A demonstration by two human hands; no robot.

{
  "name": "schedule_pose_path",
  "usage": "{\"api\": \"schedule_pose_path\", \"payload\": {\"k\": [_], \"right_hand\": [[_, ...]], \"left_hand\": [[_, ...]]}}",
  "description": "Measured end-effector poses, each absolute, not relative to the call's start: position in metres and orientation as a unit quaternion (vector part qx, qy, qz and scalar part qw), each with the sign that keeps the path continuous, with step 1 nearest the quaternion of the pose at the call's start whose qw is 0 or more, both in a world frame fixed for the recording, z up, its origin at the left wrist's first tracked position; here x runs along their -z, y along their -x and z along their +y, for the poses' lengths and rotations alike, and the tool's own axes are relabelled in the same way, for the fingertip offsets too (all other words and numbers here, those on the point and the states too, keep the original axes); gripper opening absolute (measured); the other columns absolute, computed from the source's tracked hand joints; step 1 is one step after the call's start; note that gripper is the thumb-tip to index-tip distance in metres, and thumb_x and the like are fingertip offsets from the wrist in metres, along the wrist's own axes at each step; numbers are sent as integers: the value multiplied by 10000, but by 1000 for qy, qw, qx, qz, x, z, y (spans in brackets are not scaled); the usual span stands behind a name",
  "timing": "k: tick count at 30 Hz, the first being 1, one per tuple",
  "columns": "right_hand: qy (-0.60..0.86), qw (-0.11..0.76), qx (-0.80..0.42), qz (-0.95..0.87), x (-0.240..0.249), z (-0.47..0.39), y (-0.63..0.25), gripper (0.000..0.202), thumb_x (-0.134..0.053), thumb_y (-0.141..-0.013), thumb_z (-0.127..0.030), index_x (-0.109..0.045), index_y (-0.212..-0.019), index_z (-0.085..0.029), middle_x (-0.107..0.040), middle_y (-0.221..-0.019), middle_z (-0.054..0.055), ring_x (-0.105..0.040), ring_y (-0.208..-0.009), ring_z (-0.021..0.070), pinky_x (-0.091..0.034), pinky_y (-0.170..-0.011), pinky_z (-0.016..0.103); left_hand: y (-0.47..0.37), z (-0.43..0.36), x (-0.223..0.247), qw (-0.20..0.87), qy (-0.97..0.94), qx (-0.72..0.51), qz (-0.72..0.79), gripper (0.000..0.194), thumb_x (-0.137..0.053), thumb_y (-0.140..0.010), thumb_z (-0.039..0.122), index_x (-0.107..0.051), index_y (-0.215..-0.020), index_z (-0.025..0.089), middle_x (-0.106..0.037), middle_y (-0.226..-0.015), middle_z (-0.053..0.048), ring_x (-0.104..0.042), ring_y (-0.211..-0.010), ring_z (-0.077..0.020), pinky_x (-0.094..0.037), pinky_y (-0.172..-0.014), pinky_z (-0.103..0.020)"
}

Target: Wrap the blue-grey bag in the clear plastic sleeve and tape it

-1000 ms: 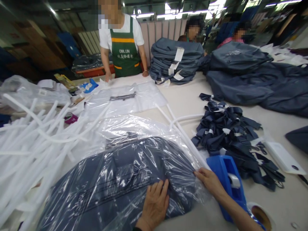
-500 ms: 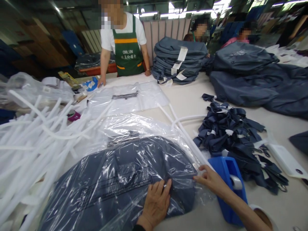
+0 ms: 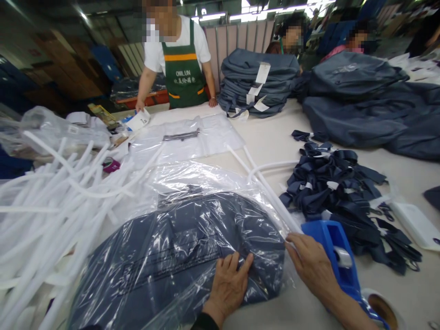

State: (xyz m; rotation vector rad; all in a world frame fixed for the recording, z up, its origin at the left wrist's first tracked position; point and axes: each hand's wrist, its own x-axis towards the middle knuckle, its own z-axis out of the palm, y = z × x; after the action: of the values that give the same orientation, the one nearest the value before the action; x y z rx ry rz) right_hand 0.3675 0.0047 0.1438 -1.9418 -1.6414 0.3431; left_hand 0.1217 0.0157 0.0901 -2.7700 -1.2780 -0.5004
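On the pale table, the bagged grey bag lies left of the tape dispenser (long axis crosswise), left hand flat atop, right hand pinching its plastic edge.

Bare table lies ahead; white tubes crowd left, straps right.

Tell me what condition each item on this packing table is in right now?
Grey bag: flat, inside clear plastic bag.
Left hand: palm down, pressing the plastic.
Right hand: at the plastic's right edge, beside the blue tape dispenser.
Dark straps: loose heap.
White tubes: scattered pile.
Folded grey bags: stacked, tagged.
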Motion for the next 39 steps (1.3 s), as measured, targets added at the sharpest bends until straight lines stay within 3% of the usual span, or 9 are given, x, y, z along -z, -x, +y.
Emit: {"api": "schedule_pose_path", "payload": {"k": [3, 7, 10, 14, 20, 26, 30, 32, 39], "right_hand": [[621, 245, -59, -742, -157, 3, -348, 192, -450, -917, -298, -591, -1035, -239, -672, -1034, 50, -586, -980, 205, -384, -859, 368], [631, 138, -170, -744, -155, 10, -335, 181, -513, -895, -343, -609, -994, -226, -673, -910, 34, -595, -877, 226, -390, -817, 407], [642, 107, -255, -715, -151, 16, -335, 210, -560, -856, -417, -626, -893, -221, -653, -877, 41, -580, -878, 240, -380, -815, 413], [647, 94, -316, -688, -152, 24, -336, 78, -528, -811, -261, -558, -759, -212, -612, -861, 33, -547, -883, 220, -351, -800, 382], [658, 61, -373, -651, -155, 36, -336, 86, -449, -717, -139, -434, -708, -223, -520, -636, -32, -497, -637, 154, -295, -604, 294], [673, 81, -434, -593, -149, 46, -346, 205, -583, -623, -218, -502, -811, -222, -584, -719, -32, -533, -679, 152, -347, -609, 274], [659, 101, -481, -570, -145, 52, -352, 253, -598, -660, -340, -580, -883, -221, -590, -646, -38, -548, -626, 151, -372, -574, 267], [663, 98, -482, -565, -146, 54, -353, 229, -591, -663, -366, -611, -839, -221, -571, -591, -37, -533, -587, 152, -347, -551, 275], [664, 115, -474, -566, -148, 54, -350, 50, -618, -556, -233, -593, -595, -216, -506, -526, -46, -472, -552, 134, -291, -533, 267]], "left_hand": [[-122, 17, -93, 33, 896, 160, -412, 549, -453, -872, 211, -341, -1394, 338, -570, -1121, -50, -488, -953, -203, -400, -785, -363], [-123, 16, -94, 43, 896, 140, -419, 574, -463, -863, 200, -322, -1402, 337, -571, -1124, -53, -495, -954, -209, -417, -805, -381], [-125, 16, -94, 36, 897, 120, -424, 618, -486, -852, 195, -281, -1417, 339, -560, -1157, -52, -499, -969, -213, -426, -822, -402], [-128, 17, -94, 31, 897, 115, -427, 634, -512, -847, 228, -268, -1419, 352, -560, -1161, -46, -497, -955, -216, -431, -813, -408], [-128, 16, -95, 26, 892, 123, -434, 610, -506, -854, 264, -280, -1413, 359, -564, -1139, -33, -484, -961, -212, -424, -825, -402], [-127, 16, -94, 40, 890, 151, -428, 565, -492, -856, 265, -334, -1394, 342, -577, -1113, -30, -483, -935, -201, -411, -808, -388], [-127, 16, -94, 50, 890, 157, -425, 547, -497, -855, 286, -360, -1382, 337, -583, -1094, -24, -484, -915, -195, -402, -798, -384], [-127, 15, -92, 51, 890, 154, -426, 534, -493, -858, 288, -371, -1375, 341, -580, -1100, -20, -484, -927, -193, -394, -814, -386], [-124, 12, -91, 62, 885, 185, -422, 452, -449, -881, 265, -442, -1333, 285, -602, -1104, -18, -489, -950, -181, -361, -846, -365]]}}
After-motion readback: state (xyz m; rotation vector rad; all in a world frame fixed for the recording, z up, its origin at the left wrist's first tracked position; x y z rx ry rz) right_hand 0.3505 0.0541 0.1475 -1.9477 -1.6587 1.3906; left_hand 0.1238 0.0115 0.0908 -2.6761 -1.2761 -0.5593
